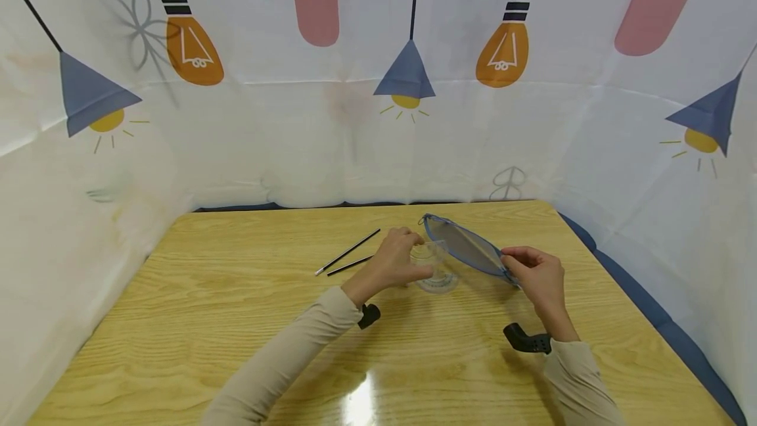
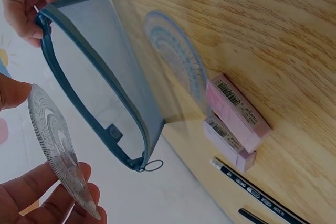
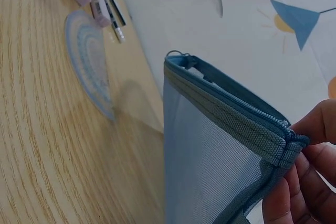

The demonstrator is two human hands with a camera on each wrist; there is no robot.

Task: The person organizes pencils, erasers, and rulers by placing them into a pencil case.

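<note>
My left hand [image 1: 395, 260] holds a clear protractor [image 2: 58, 145] at its edge between thumb and fingers, raised above the table. My right hand [image 1: 535, 276] pinches one end corner of a blue mesh zip pouch [image 1: 464, 243]. Its zip side gapes open in the left wrist view, and no contents show through that opening. The held protractor is beside the pouch's mouth, outside it. Another clear protractor [image 2: 176, 51] lies flat on the table near the pouch.
Two small pink barcoded blocks [image 2: 239, 111] lie by the flat protractor, hidden behind the left hand in the head view. Two dark pencils [image 1: 347, 252] lie left of that hand. Beyond the wooden table's [image 1: 236, 281] far edge hangs a printed white curtain [image 1: 260, 143].
</note>
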